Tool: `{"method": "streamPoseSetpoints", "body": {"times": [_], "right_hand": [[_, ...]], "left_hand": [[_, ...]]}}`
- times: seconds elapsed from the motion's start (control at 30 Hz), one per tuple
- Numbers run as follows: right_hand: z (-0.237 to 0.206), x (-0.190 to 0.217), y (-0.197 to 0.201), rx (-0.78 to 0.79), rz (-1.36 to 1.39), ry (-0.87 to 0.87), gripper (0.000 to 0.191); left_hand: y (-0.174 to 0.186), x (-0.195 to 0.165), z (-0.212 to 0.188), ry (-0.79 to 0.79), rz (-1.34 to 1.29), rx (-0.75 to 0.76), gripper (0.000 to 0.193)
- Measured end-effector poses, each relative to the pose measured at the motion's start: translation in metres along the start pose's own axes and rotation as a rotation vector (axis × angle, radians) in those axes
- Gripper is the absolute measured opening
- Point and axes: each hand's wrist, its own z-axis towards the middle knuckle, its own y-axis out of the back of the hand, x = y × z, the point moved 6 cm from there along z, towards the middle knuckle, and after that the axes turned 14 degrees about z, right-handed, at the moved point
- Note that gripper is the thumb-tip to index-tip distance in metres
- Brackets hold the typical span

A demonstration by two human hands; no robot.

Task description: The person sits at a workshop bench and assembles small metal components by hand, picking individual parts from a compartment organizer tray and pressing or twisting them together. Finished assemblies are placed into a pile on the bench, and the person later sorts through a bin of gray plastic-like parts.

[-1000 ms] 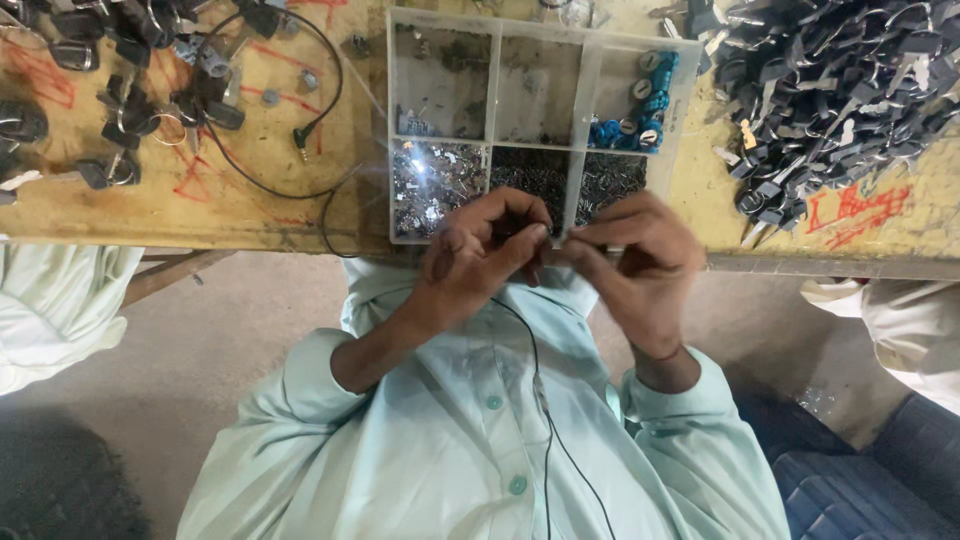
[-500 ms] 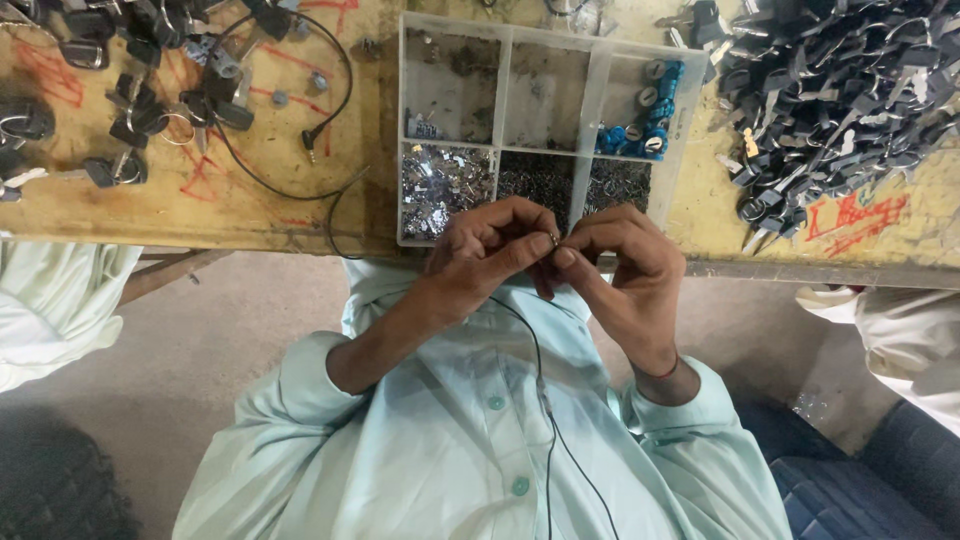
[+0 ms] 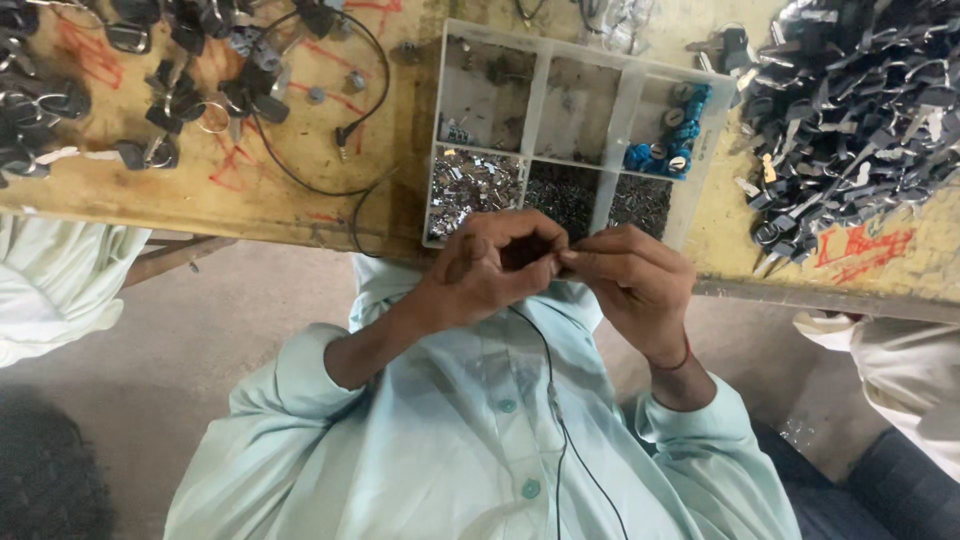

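Left hand and right hand meet fingertip to fingertip just below the desk edge. Both grips pinched nearly closed on a tiny part; mostly hidden, shape can't be made out. Just above: clear compartment tray, silver bits in lower cells, blue caps upper right. Pile of dark keys to the right. Red scrawl on desk.
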Motion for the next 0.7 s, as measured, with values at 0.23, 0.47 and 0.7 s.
{"method": "streamPoseSetpoints", "body": {"times": [0.23, 0.47, 0.7], "right_hand": [[0.089, 0.003, 0.001, 0.182, -0.175, -0.114, 0.017], [0.172, -0.042, -0.081, 0.654, -0.577, 0.073, 0.018], [0.148, -0.036, -0.022, 0.470, -0.018, -0.133, 0.022]], "left_hand": [[-0.001, 0.028, -0.003, 0.193, -0.528, 0.009, 0.018], [0.002, 0.031, -0.006, 0.134, -0.380, 0.077, 0.012], [0.007, 0.021, -0.004, 0.081, -0.544, 0.022, 0.011]]}}
